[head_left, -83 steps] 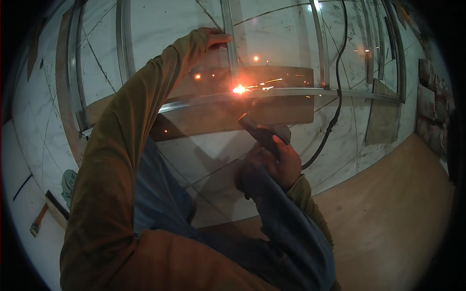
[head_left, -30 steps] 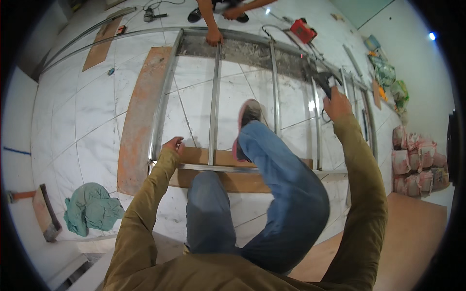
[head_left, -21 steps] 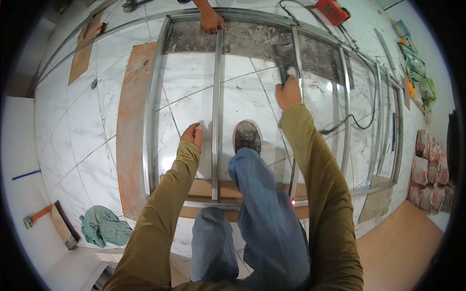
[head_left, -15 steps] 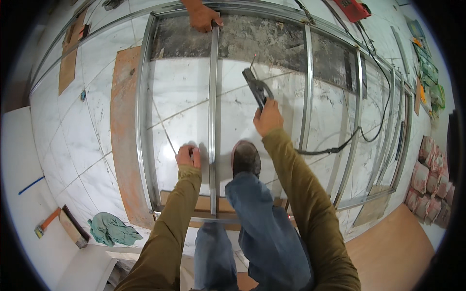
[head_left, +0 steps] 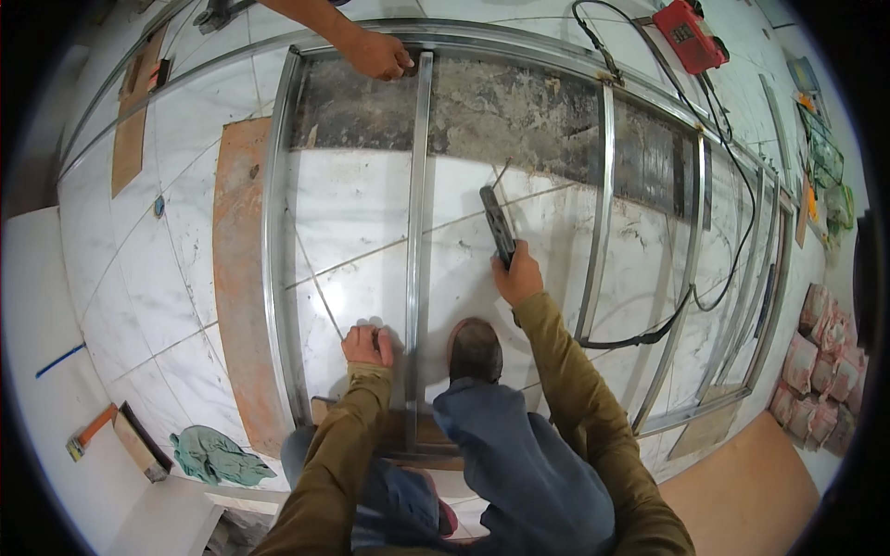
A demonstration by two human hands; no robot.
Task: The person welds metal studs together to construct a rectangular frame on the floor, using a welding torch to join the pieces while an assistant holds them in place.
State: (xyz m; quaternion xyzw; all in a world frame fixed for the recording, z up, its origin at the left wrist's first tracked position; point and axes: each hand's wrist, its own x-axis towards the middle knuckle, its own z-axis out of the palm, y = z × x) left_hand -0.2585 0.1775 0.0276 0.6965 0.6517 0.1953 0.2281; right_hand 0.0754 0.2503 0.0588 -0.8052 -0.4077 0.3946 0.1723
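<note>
The right hand (head_left: 519, 275) grips a black, elongated electrode holder (head_left: 498, 222) by its rear handle, the place to hold something likely light and rigid; the left hand (head_left: 368, 345) looks curled, its grip impossible to tell, beside a silver metal bar (head_left: 417, 232), probably stiff and slippery.

Black electrode holder (head_left: 498, 225); silver frame (head_left: 420, 185); marbled-white tiles (head_left: 357, 208).

Can see white-tiled floor (head_left: 357, 208) below L fingers (head_left: 384, 348) & R fingers (head_left: 522, 251). Carries metal frame (head_left: 418, 213) around both, dark panel (head_left: 514, 113) beyond R fingers, rusty board (head_left: 243, 269) left of L fingers, green cloth (head_left: 219, 456) nearer same side, red box (head_left: 688, 39) beyond & R of R fingers.
</note>
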